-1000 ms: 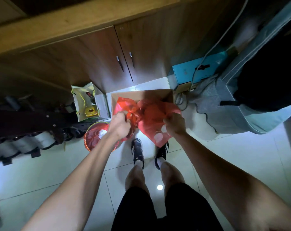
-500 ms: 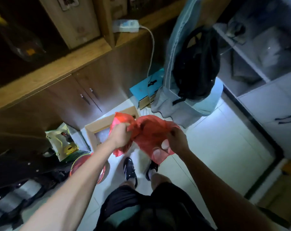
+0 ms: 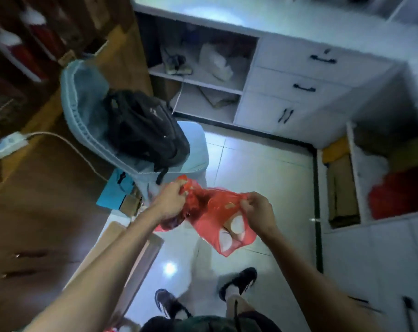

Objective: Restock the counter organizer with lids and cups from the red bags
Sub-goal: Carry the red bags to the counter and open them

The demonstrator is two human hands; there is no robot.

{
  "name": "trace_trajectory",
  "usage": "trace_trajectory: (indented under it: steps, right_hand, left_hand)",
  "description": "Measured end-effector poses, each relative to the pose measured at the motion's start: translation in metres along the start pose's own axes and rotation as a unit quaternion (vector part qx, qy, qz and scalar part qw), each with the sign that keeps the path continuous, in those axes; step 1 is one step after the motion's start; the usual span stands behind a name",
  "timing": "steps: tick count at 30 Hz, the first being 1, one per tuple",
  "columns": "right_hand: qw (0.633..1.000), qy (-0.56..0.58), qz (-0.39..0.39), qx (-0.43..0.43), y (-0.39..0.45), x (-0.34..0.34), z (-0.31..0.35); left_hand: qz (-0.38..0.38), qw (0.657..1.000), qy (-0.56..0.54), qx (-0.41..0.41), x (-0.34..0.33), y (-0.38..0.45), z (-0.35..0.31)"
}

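The person stood on the tiled floor point(image 3: 263, 164), holding a red plastic bag point(image 3: 210, 212) in the air between both hands, above their shoes. The left hand point(image 3: 169, 202) had its grip closed on the bunched top of the bag; the right hand point(image 3: 259, 209) pinched the other edge. White round cups point(image 3: 236, 224) showed through the thin plastic. Behind stood a chair point(image 3: 88, 116) carrying a black backpack point(image 3: 143, 125), and white cabinets point(image 3: 298, 87).

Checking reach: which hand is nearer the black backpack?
Left. The left hand is just below the black backpack; the right hand is farther right, gripping the red bag.
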State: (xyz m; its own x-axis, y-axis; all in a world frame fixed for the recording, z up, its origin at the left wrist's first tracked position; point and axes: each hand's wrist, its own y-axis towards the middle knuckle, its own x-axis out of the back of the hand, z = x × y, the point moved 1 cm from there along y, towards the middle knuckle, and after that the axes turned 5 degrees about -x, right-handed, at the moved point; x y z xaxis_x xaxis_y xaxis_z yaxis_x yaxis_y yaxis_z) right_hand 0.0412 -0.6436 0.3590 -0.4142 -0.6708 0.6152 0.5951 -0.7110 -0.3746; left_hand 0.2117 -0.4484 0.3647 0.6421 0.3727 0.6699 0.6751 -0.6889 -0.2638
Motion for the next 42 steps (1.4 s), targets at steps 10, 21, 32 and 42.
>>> trace_trajectory:
  steps: [10, 21, 32, 42]
  right_hand:
    - [0.988, 0.104, -0.106, -0.043, 0.075, 0.198, -0.082]
    - [0.956, 0.146, -0.254, -0.027, 0.123, 0.387, -0.100]
    - [0.898, 0.207, -0.388, -0.006, 0.205, 0.531, -0.053]
    - [0.848, 0.237, -0.474, 0.013, 0.305, 0.658, -0.021]
  left_hand:
    - [0.038, 0.995, 0.018, -0.093, -0.095, 0.134, -0.207]
    - [0.063, 0.976, -0.141, -0.155, -0.144, 0.257, -0.385]
    - [0.050, 0.944, -0.119, -0.305, -0.148, 0.368, -0.571]
    - [0.077, 0.891, -0.071, -0.442, -0.144, 0.483, -0.733]
